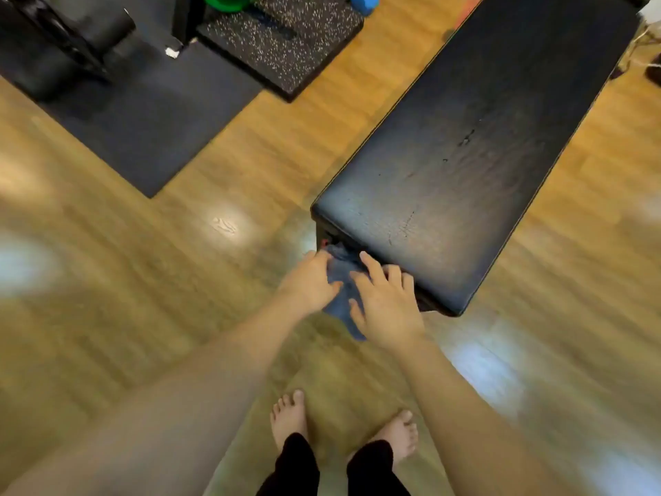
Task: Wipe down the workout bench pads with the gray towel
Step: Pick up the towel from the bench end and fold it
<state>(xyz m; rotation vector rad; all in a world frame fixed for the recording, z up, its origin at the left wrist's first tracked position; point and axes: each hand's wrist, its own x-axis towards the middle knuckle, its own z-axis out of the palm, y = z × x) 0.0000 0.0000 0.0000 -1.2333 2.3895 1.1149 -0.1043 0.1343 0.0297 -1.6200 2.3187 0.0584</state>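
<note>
Both bare feet (343, 431) stand on the wooden floor (107, 281) at the bottom of the view, below dark trouser cuffs. Forearms extend forward from either side. Left hand (309, 284) and right hand (388, 309) meet at the near end of the black bench pad (475, 155). Gray towel (341, 281) sits bunched between the two hands, against the near end face of the pad, with a loose tail hanging below the right hand. Left fingers curl onto the towel's upper left edge; right fingers (372, 270) lie spread over its right side, touching the pad's end. Pad surface shows scuffs and cracks near the middle. A dark floor mat (153, 130) and a speckled mat (282, 41) lie well apart at upper left. Image is motion-blurred.
</note>
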